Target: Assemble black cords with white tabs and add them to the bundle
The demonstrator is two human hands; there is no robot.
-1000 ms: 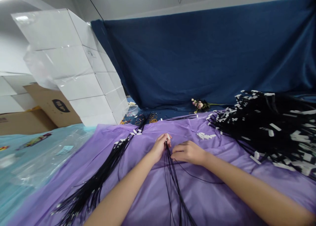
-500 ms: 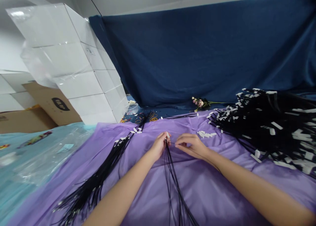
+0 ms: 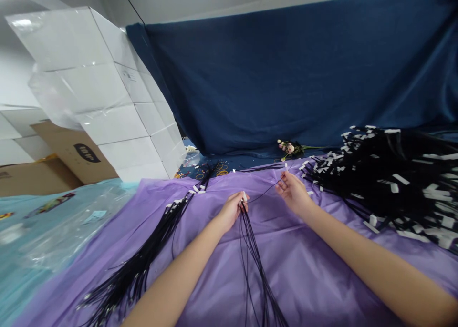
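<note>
Left hand [image 3: 232,211] grips gathered cords [image 3: 265,289]; right hand [image 3: 295,193] pinches one strand [image 3: 265,192]; another bundle [image 3: 146,248] laid lengthwise, large pile [image 3: 375,167] loose

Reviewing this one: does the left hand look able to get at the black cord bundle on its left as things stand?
Probably yes, though the left hand would first have to free itself of the cords it pinches; only purple cloth seems to separate it from the bundle.

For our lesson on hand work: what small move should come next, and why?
Probably the right hand should draw the thin cord farther sideways: it spans both hands, while the left hand holds the other black cords.
</note>
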